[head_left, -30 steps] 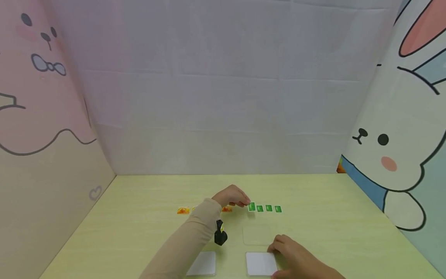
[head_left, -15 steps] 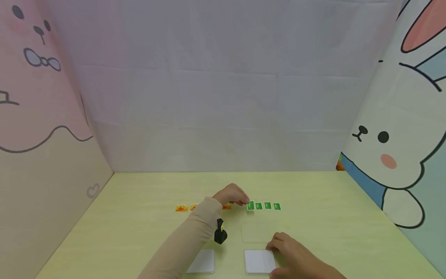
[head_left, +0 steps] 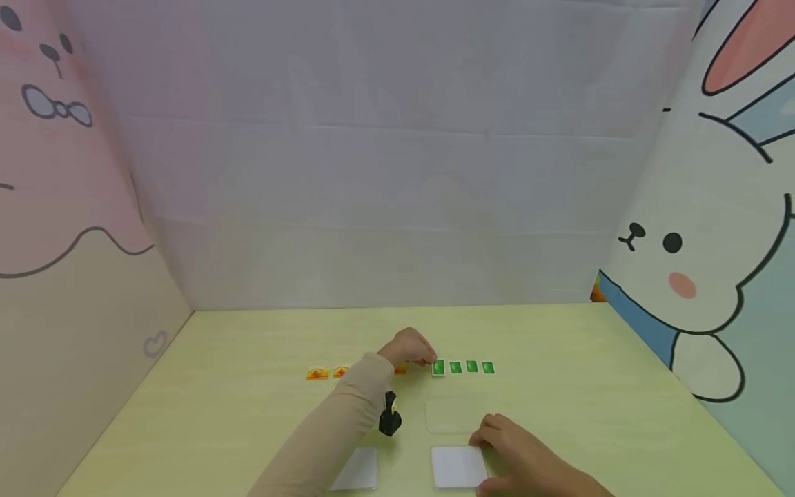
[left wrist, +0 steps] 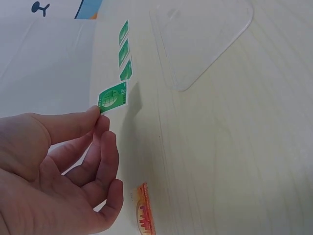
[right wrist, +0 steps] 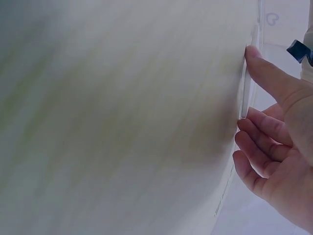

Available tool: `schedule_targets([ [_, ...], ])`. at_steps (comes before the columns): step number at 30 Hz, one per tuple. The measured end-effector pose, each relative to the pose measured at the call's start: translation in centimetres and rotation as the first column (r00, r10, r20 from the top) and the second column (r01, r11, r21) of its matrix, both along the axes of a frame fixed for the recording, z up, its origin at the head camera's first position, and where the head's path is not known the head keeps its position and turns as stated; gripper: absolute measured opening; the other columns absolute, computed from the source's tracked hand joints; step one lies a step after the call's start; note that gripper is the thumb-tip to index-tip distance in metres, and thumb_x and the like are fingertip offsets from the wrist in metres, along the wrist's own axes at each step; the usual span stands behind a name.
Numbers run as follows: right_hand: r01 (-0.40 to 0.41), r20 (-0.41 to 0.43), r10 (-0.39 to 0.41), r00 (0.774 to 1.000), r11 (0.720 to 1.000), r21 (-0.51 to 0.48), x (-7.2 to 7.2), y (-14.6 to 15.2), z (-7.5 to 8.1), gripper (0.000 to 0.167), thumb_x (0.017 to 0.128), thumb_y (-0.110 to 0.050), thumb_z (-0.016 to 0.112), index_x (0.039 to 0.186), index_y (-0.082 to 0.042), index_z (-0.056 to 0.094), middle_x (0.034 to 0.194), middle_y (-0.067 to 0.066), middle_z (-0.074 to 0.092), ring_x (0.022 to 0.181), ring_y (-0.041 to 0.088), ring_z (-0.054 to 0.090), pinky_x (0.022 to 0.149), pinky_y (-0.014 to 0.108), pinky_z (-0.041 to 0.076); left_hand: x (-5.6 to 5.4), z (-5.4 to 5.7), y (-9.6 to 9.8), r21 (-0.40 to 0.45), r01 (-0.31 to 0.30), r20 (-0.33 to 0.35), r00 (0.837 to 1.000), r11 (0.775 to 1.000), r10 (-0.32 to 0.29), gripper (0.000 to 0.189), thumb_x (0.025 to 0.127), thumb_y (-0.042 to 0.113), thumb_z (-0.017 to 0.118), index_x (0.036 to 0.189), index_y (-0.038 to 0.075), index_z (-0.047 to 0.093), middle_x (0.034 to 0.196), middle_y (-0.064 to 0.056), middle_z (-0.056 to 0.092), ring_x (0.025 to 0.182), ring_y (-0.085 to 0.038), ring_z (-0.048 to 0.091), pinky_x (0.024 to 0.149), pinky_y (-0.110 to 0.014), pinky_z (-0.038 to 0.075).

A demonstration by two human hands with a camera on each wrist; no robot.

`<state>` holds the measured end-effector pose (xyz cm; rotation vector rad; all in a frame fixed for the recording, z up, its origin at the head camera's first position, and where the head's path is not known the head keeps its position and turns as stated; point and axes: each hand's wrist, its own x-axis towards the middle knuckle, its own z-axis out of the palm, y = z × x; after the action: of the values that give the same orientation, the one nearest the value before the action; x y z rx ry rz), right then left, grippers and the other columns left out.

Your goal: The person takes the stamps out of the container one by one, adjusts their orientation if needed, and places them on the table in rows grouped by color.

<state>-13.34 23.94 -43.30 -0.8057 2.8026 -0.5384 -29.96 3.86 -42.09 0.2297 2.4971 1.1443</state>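
Observation:
My left hand (head_left: 408, 347) reaches across the table and pinches a small green stamp (left wrist: 113, 96) with a globe print between thumb and forefinger. In the left wrist view the stamp is raised off the surface and casts a shadow. Several more green stamps (head_left: 472, 366) lie in a row to its right. Close by the front, my right hand (head_left: 522, 455) holds a flat white square (head_left: 458, 466), perhaps a shallow case, by its right side. Thumb and fingertips sit at its edges in the right wrist view (right wrist: 244, 93).
Orange stamps (head_left: 318, 373) lie in a row at the left, partly hidden by my left sleeve (head_left: 335, 421). A second white square (head_left: 361, 469) is half covered by that sleeve. A clear plastic cover (head_left: 456, 416) rests behind the first white square. Printed cloth walls surround the table.
The head view has shifted slightly. Both hands keep their places, the left one still pinching the green stamp and the right one still on the white square.

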Motion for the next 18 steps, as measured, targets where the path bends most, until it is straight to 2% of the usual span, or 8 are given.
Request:
schedule_targets([
  [9, 0.008, 0.014, -0.008, 1.000, 1.000, 0.007, -0.10, -0.27, -0.08, 0.055, 0.073, -0.057, 0.075, 0.109, -0.016, 0.065, 0.103, -0.012, 0.056, 0.092, -0.001, 0.048, 0.087, 0.025, 0.050, 0.06, -0.13, 0.11, -0.024, -0.018, -0.021, 1.000, 1.000, 0.018, 0.008, 0.083, 0.009, 0.072, 0.081, 0.002, 0.075, 0.078, -0.009, 0.073, 0.061, -0.011, 0.055, 0.067, -0.025, 0.049],
  [18, 0.010, 0.009, -0.010, 1.000, 1.000, 0.004, -0.14, -0.08, -0.11, 0.054, 0.073, -0.056, 0.075, 0.109, -0.016, 0.065, 0.103, -0.013, 0.056, 0.092, -0.001, 0.047, 0.086, 0.025, 0.049, 0.13, -0.07, 0.58, -0.032, -0.020, -0.069, 0.997, 0.999, 0.017, 0.009, 0.083, 0.008, 0.072, 0.080, 0.001, 0.076, 0.079, -0.012, 0.074, 0.066, -0.018, 0.064, 0.068, -0.027, 0.052],
])
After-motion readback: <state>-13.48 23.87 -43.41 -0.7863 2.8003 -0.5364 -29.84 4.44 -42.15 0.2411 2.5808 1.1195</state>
